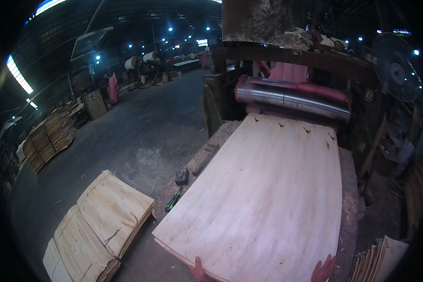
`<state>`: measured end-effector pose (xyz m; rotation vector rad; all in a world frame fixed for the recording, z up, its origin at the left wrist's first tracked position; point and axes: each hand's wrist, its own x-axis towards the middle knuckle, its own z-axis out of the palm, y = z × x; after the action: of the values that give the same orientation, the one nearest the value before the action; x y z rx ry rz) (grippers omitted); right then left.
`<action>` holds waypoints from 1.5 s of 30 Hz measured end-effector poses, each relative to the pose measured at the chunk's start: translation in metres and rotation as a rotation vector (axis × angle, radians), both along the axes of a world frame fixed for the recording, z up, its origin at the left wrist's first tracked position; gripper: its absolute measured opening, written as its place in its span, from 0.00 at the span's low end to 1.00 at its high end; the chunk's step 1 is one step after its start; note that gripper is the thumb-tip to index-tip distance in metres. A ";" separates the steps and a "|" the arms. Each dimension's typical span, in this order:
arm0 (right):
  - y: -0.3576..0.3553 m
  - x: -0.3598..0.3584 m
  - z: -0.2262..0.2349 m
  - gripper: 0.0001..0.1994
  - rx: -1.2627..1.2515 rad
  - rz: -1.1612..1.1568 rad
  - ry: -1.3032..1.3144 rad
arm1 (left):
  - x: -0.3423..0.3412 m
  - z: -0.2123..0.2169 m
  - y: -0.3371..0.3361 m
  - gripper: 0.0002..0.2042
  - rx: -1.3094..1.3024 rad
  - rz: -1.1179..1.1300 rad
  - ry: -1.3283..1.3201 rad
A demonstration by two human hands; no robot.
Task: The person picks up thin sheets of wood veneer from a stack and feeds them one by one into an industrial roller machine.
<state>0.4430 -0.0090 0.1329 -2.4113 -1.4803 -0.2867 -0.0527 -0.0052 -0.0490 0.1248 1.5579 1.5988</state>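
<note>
1. Wood sheet [268, 197]: pale, broad, lies lengthwise in front of the person, its far end close to the metal roller [291, 99]. More than one layer shows at the near left corner. Several dark splits mark the far end; faint streaks run along its length.
2. Left hand [198, 270]: at the near edge of the sheet, thumb side up. Whether it pinches the edge cannot be told, as its lower part is out of view.
3. Right hand [322, 269]: at the near right corner, fingers spread a little, set against the sheet.
4. Beside the sheet's left edge: green-handled pliers [174, 199] and a small dark box [182, 176], just apart from each other.
5. Left: a tied bundle of wood sheets [120, 204], low down, well apart from the hands.
6. Lower right: upright wood pieces [379, 261], near the right hand.
7. Roller area: pink cloth [289, 73] behind the roller; a round fan [396, 73] stands to the right.
</note>
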 end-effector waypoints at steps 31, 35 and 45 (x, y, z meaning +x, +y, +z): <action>-0.003 0.027 -0.051 0.30 0.113 0.047 0.090 | 0.002 0.000 0.004 0.39 0.002 -0.022 0.004; 0.001 0.011 -0.025 0.29 0.063 0.034 0.090 | 0.001 -0.002 0.000 0.39 -0.001 -0.014 0.009; -0.015 0.002 0.002 0.29 0.023 -0.022 0.076 | 0.005 -0.009 0.011 0.39 0.017 -0.077 0.015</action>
<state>0.4446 -0.0235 0.1345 -2.3939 -1.4115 -0.2137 -0.0476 0.0062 -0.0585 0.2041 1.5329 1.5538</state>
